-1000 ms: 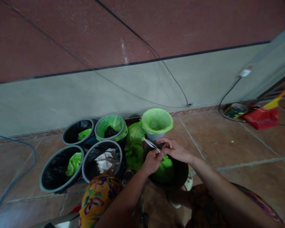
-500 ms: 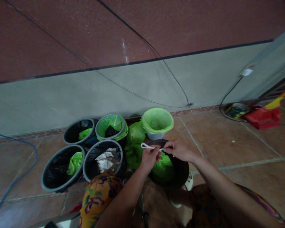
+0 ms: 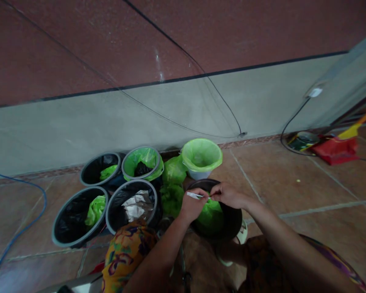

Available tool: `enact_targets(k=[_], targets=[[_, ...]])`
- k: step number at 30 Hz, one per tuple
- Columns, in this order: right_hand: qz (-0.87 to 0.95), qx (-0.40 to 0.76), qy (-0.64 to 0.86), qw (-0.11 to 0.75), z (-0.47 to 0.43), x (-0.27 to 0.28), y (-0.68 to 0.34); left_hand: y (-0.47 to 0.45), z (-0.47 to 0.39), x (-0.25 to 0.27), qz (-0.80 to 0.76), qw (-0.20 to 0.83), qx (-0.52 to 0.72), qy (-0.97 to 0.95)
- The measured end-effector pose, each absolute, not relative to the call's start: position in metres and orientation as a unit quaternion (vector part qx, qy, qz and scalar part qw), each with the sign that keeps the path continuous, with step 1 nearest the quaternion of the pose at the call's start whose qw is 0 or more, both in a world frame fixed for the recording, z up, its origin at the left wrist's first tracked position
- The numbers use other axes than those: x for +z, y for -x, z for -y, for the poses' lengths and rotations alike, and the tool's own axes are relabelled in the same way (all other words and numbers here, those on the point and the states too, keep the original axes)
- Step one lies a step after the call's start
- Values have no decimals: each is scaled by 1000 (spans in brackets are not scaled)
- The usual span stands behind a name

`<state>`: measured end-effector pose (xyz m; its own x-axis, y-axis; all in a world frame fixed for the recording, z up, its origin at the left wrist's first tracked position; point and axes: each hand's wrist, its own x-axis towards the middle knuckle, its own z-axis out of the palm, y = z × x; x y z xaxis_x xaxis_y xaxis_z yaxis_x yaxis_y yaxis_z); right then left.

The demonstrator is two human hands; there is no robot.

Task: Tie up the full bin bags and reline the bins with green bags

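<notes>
Between my knees stands a dark bucket (image 3: 233, 221) with a green plastic bag (image 3: 211, 217) inside it. Over the gathered top of the bag, my left hand (image 3: 194, 204) pinches a white drawstring (image 3: 194, 195), whose loop sticks out to the left of the fingers. Close beside it, my right hand (image 3: 229, 195) pinches the same white string at its other side. Both hands have their fingertips nearly together. The bag's neck is partly hidden behind the fingers.
Several grey-rimmed bins (image 3: 76, 241) with liners stand at the left. A white pail (image 3: 202, 156) lined in green stands behind the dark bucket, beside a green bag (image 3: 174, 170). A red dustpan (image 3: 337, 151) and a tin can (image 3: 303, 141) sit by the wall at right.
The white loop at my left hand has dropped slightly and looks narrower. Both hands have shifted a little lower, with the fingertips closer together. The bins have not moved.
</notes>
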<state>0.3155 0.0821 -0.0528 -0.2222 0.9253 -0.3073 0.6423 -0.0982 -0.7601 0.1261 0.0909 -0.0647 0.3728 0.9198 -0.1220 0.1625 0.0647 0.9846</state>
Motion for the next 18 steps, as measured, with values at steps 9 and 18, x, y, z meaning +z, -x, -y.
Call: enact_targets(k=[9,18], targets=[[631,460,601,170,-81,-31,-299,-129,-84,-66,-453,464,368,-667],[588,531,580,192,-80,-39,-294,-128,-79,-68,-494,502,355,-615]])
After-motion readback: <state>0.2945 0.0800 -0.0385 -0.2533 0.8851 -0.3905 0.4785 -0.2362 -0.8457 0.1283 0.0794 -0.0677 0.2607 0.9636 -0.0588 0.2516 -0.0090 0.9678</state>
